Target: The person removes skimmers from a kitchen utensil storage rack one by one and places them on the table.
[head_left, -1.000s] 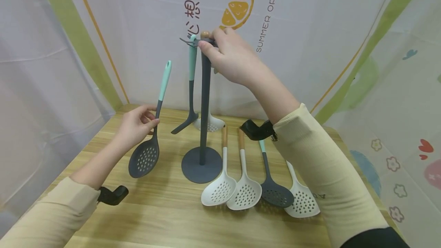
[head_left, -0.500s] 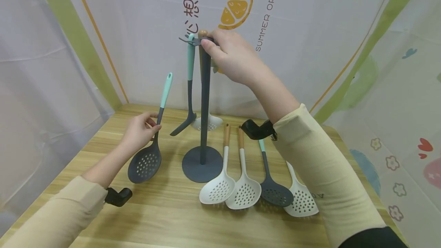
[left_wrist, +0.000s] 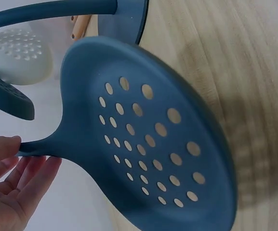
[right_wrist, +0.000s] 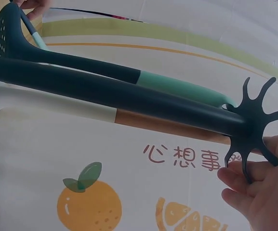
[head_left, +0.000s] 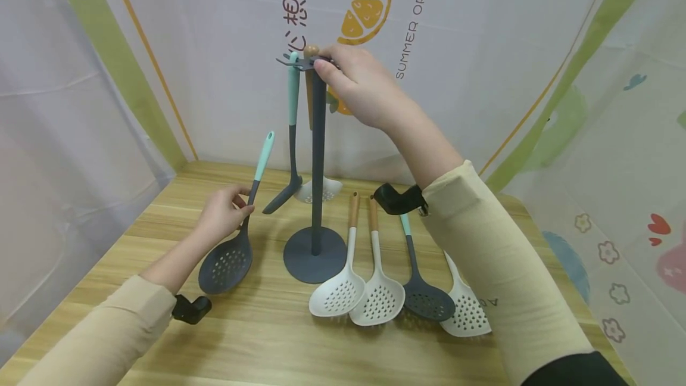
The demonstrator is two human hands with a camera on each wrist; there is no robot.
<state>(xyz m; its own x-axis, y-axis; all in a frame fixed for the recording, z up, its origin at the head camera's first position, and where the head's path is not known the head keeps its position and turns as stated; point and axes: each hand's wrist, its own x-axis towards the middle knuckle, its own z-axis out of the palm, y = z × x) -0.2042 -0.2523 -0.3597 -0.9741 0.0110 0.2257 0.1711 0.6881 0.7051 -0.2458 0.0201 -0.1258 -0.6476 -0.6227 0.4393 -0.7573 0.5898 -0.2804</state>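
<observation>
My left hand pinches the dark shaft of a slotted skimmer with a mint handle. Its handle points up and its bowl hangs low over the table; in the left wrist view the perforated bowl fills the middle. My right hand grips the hooked top of a dark utensil stand; thumb and fingers lie among the hooks in the right wrist view. From the stand hang a dark utensil with a mint handle and, behind the pole, a white perforated skimmer with a wooden handle.
Right of the stand's round base lie two white skimmers with wooden handles. Beside them are a dark skimmer with a mint handle and a white slotted turner, partly behind my right sleeve. A printed curtain stands behind the table.
My left hand has lowered the skimmer and come slightly to the right. My right hand stays at the stand's top; the hanging utensils have shifted slightly left.
</observation>
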